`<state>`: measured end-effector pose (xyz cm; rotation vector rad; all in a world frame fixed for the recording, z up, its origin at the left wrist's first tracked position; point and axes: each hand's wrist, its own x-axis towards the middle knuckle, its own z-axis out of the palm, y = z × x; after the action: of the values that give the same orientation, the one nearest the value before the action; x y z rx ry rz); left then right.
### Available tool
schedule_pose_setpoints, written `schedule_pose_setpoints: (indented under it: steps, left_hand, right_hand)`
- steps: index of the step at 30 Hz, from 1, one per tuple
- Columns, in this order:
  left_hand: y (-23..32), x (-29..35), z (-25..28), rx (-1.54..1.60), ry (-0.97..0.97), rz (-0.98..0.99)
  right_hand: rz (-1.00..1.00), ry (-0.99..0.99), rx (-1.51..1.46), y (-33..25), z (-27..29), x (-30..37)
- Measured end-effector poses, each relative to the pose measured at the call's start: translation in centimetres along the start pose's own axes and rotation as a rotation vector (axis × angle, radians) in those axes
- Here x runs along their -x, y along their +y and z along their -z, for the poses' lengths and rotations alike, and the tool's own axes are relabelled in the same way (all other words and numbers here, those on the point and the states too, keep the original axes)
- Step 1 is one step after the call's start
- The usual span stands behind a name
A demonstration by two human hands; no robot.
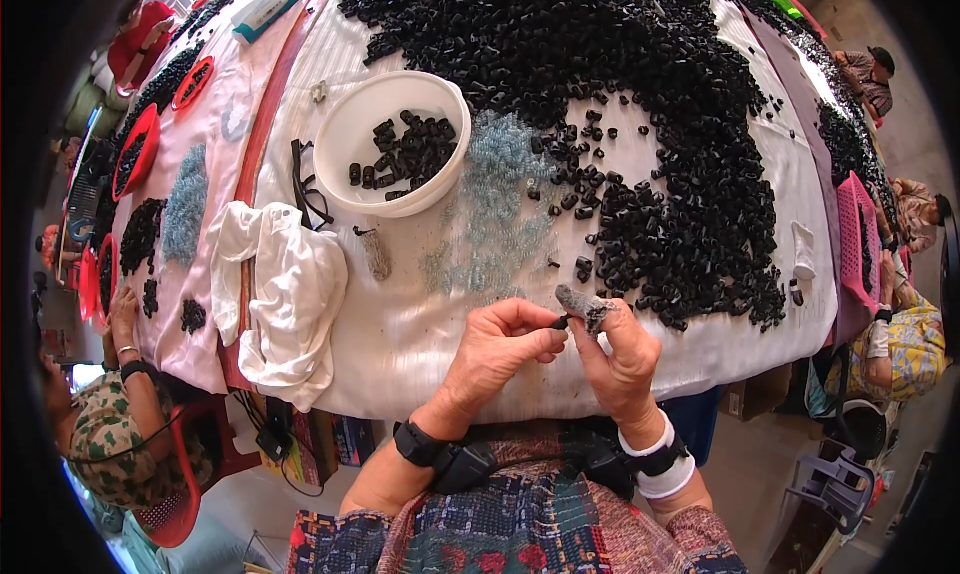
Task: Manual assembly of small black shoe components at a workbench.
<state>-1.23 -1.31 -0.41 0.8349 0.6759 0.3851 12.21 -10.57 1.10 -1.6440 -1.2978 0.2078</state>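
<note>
My left hand (500,352) is closed, its thumb and forefinger pinching a small black cylindrical part (562,322). Against the same part, my right hand (622,359) brings its thumb and forefinger together. A worn grey fabric finger cover (582,307) wraps that forefinger. Beyond my hands spreads a pile of small black cylindrical parts (690,224). Tiny pale-blue translucent pieces (500,189) lie heaped to its left, too small to make out. A white bowl (455,174) holds several larger-looking black parts (415,146).
Left of the bowl are black-framed glasses (312,189), a second grey finger cover (374,254) and a crumpled white cloth (290,299). A small white container (803,251) stands at right, near a pink basket (856,224). Other people sit at both sides, one hand (122,319) showing at left.
</note>
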Motion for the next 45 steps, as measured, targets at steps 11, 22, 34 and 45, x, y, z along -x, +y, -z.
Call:
schedule_pose_setpoints:
  steps: [11,22,34,45]
  left_hand:
    - [0.08,-0.13,-0.18,0.002,-0.012,0.013]
    - [-0.07,-0.08,0.05,-0.004,-0.026,-0.016]
    - [-0.04,-0.17,-0.1,0.003,-0.003,0.009]
    - [-0.01,-0.02,-0.28,-0.021,0.004,0.011]
  right_hand:
    - [0.019,0.069,0.013,0.67,-0.57,0.68]
    - [-0.105,0.079,-0.125,0.77,-0.7,0.84]
    - [-0.06,0.119,0.006,0.62,-0.79,0.63]
    - [0.004,0.115,0.045,0.66,-0.55,0.55]
